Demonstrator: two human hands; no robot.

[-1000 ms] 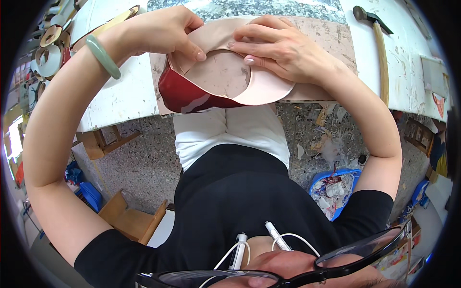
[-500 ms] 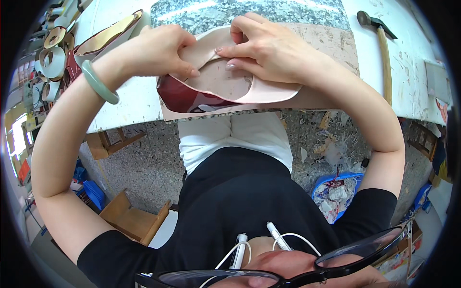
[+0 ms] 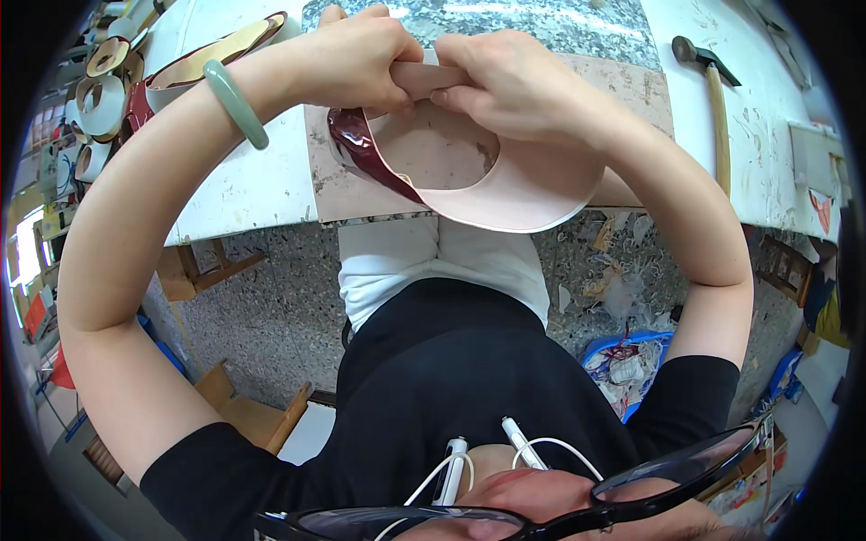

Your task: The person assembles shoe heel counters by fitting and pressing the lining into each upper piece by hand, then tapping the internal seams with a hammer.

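My left hand and my right hand are both closed on the far edge of a curved leather shoe upper, pale pink inside and glossy dark red outside. The piece hangs over the near edge of a brown work board on the white bench. The fingers of both hands meet at the top of the piece and pinch it there. A green bangle sits on my left wrist.
A hammer with a wooden handle lies on the bench at the right. Tape rolls and another shoe piece lie at the far left. A blue bin with scraps and wooden stools stand on the speckled floor.
Both hands have moved up to the far edge of the leather piece and closed together on it. The piece now hangs lower, its pink inside turned toward me.
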